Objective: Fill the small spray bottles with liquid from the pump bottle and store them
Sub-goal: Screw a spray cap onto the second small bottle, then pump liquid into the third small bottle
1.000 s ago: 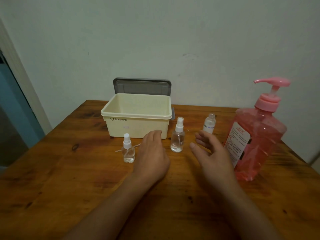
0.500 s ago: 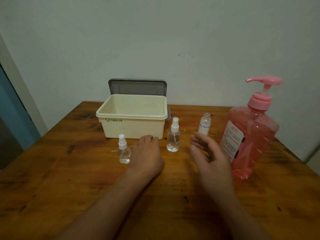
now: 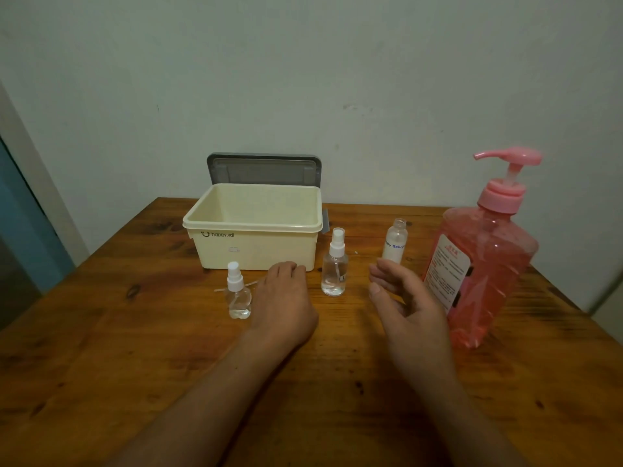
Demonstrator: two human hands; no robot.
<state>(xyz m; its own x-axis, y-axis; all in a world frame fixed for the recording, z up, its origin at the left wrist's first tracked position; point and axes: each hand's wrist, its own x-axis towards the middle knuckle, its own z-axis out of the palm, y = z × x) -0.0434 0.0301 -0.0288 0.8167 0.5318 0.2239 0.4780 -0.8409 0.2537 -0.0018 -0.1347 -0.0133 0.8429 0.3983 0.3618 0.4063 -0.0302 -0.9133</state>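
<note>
The tall spray bottle [image 3: 334,268] stands upright on the bench [image 3: 101,348], between my two hands and just in front of the right corner of the cream box [image 3: 253,244]. The short round spray bottle [image 3: 238,293] stands to the left of my left hand [image 3: 285,306], near a thin stick [image 3: 236,286] lying on the wood. A third small bottle [image 3: 395,241], without a cap and with a white label, stands behind my right hand [image 3: 409,310]. The big pink pump bottle [image 3: 482,261] is at the right, close beside my right hand. My left hand is palm down with fingers curled and holds nothing. My right hand is open, fingers apart, also empty. The grey lid [image 3: 264,170] leans on the wall behind the box.
</note>
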